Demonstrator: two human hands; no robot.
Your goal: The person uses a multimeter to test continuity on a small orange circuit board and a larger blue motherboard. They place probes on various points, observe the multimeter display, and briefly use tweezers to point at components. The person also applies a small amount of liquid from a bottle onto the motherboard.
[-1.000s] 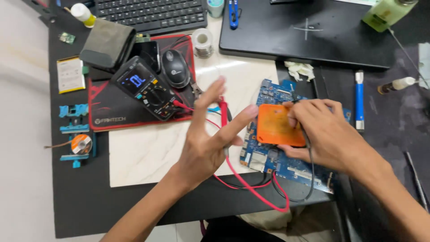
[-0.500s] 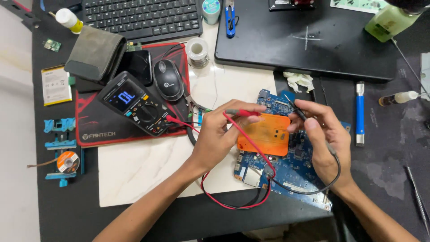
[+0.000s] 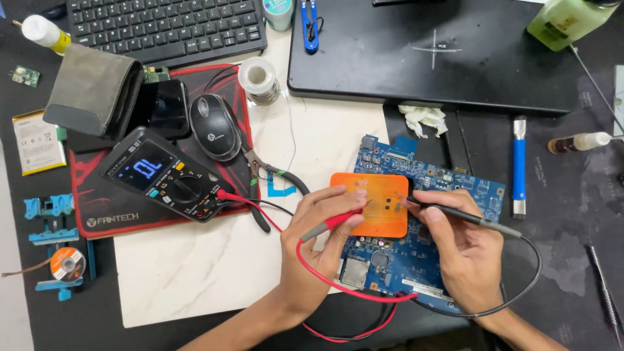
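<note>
Two slim test probes are in our hands over the blue rectangular circuit board point(image 3: 416, 253), which lies at the right edge of the white marble-patterned slab point(image 3: 195, 273). Our left hand point(image 3: 318, 250) pinches the red-handled probe point(image 3: 335, 222) between thumb and fingers, its tip resting on the orange rectangular film patch point(image 3: 370, 195) that covers part of the board. Our right hand point(image 3: 465, 250) grips the black-handled probe point(image 3: 465, 213) like a pen, tip touching the patch's right edge. Red and black leads loop below our wrists. The black handheld multimeter with a lit blue display point(image 3: 162, 174) sits on the red-and-black mouse pad point(image 3: 104, 218), just beside the black computer mouse point(image 3: 214, 127). A blue-barrelled pen tool point(image 3: 518, 166) lies well right of the board.
</note>
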